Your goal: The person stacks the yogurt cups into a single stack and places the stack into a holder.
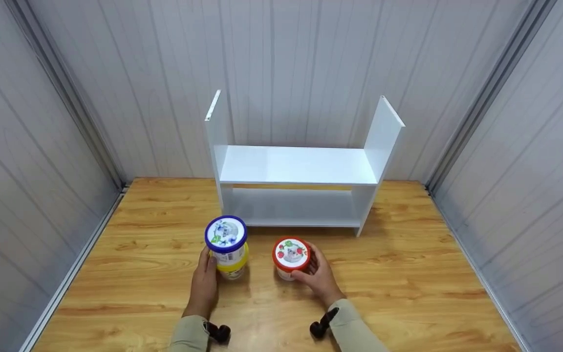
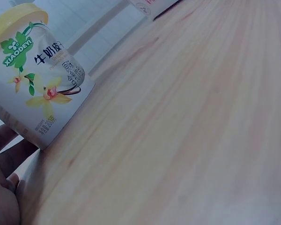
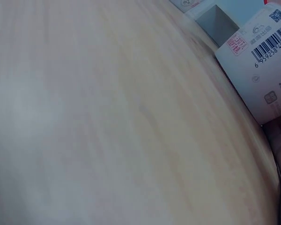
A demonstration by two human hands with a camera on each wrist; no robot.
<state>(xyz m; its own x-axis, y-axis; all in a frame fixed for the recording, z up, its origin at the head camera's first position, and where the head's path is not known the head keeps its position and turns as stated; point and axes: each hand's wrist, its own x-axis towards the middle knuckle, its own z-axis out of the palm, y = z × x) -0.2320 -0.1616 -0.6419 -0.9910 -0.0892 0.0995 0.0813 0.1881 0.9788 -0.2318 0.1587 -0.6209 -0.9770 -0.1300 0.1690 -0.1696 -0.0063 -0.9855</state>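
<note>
Two lidded paper cups stand stacked in the head view, to the left of the middle. On top is a cup with a blue lid [image 1: 226,234]; under it is a yellow-lidded cup [image 2: 42,79] printed with vanilla flowers. My left hand [image 1: 204,286] holds the lower cup from its left side, its fingers passing behind the cup in the left wrist view. To the right, a red-lidded cup [image 1: 291,254] with berries on its lid stands on the table. My right hand [image 1: 321,278] grips it from the right, thumb on the near side and fingers round the far side.
Behind the cups stands a white two-tier shelf [image 1: 296,166] with tall side panels. The wood-grain table [image 1: 140,254] is enclosed by pale panelled walls [image 1: 301,63] at the back and both sides.
</note>
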